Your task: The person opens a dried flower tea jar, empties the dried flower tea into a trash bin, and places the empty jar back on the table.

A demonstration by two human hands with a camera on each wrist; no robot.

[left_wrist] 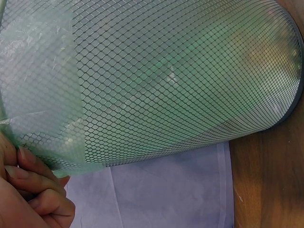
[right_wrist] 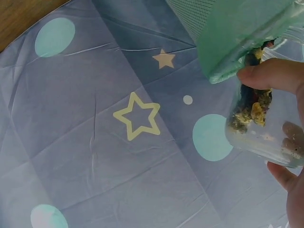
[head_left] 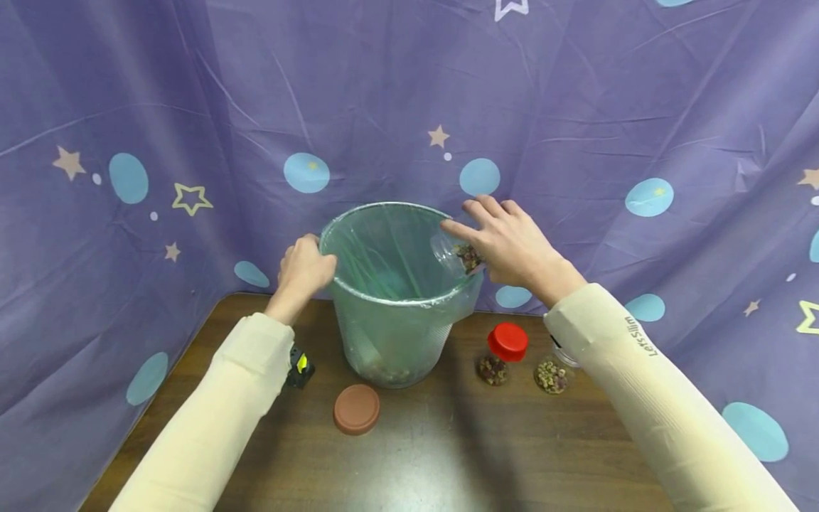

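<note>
A mesh wastebasket (head_left: 390, 348) lined with a thin green plastic bag (left_wrist: 38, 71) stands on the table. My left hand (head_left: 303, 269) grips its rim on the left, fingers curled over the bag's folded edge. At the right rim, my right hand (head_left: 515, 242) holds a clear jar (right_wrist: 259, 142) tipped on its side, its mouth toward the basket's inside. Dried flowers (head_left: 469, 257) lie along the jar's lower wall. A flap of the green bag hangs by the jar in the right wrist view. Some blurred matter shows through the basket's bottom.
A round brown lid (head_left: 356, 409) lies in front of the basket. To the right stand a red-lidded jar (head_left: 508, 341) and another jar of dried flowers (head_left: 552, 375), partly behind my sleeve. A black and yellow object (head_left: 298, 368) sits by my left forearm. A purple curtain (head_left: 384, 92) hangs behind.
</note>
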